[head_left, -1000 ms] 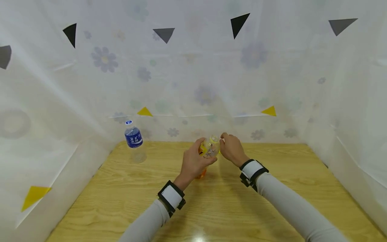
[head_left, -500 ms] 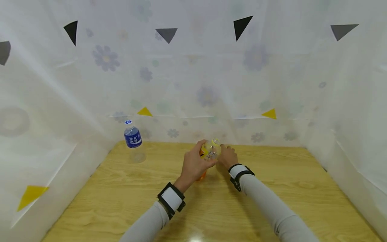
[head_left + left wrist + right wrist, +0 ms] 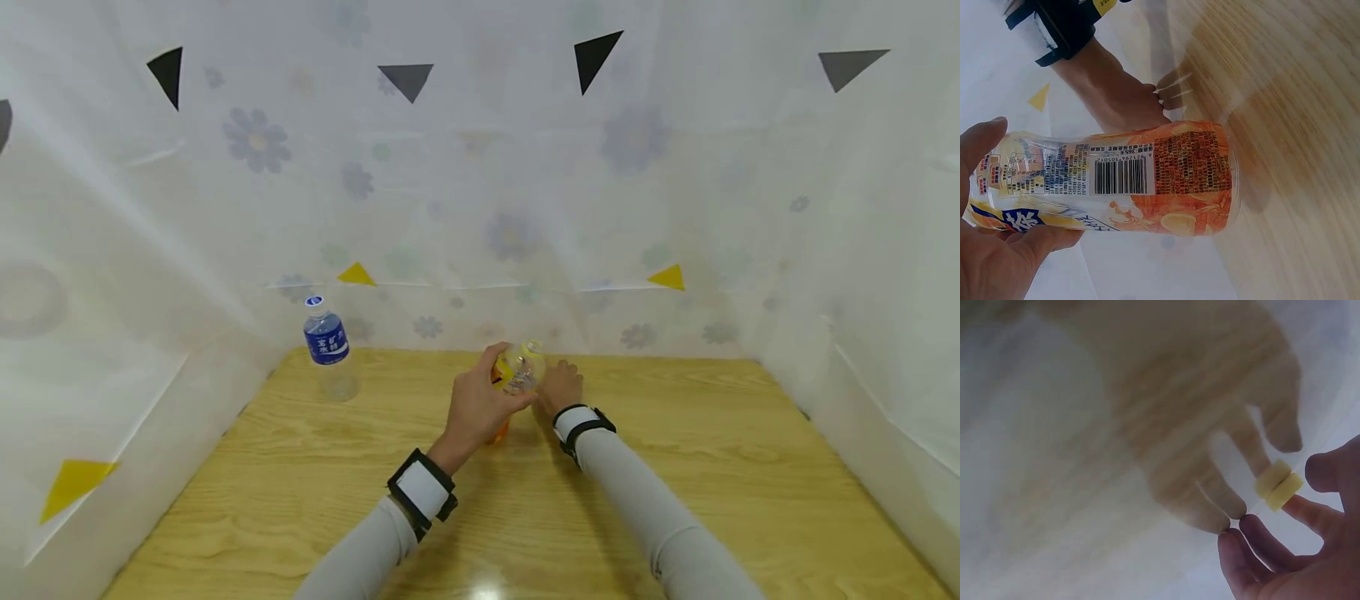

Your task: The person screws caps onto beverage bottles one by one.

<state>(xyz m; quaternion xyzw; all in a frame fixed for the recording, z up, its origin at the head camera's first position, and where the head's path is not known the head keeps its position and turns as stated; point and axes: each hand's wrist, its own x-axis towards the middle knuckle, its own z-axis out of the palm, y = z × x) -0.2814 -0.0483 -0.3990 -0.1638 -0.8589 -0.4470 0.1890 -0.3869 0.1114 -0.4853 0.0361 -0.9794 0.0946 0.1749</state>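
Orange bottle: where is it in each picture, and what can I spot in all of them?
Head: the orange bottle is just below the middle, in the left hand.
Left wrist: it stretches sideways from near the left edge past the middle.
Right wrist: not in it.
Landmark: the right hand, in all three views.

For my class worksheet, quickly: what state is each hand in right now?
Left hand: holding the orange-labelled bottle.
Right hand: open, a fingertip at the yellow cap, thumb apart from it.
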